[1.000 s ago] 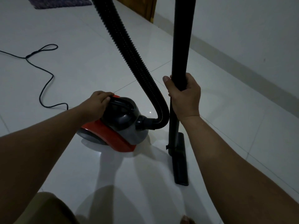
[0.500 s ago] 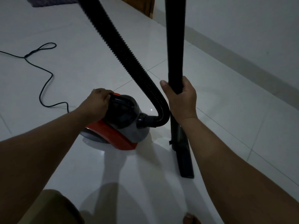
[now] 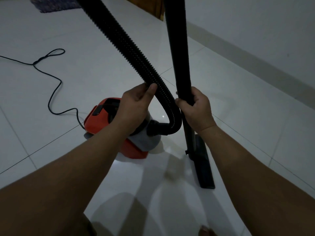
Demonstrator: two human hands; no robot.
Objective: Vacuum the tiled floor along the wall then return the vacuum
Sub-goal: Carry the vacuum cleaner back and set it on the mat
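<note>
Beneath you is a white tiled floor, glossy, with thin dark grout lines. The red and grey vacuum canister rests directly on it. Just to the right of the canister, the black floor nozzle lies flat on the tiles. To the left of the canister, a black power cord snakes across the floor and forms a loop. Far beyond the canister, a dark mat lies at the upper edge.
</note>
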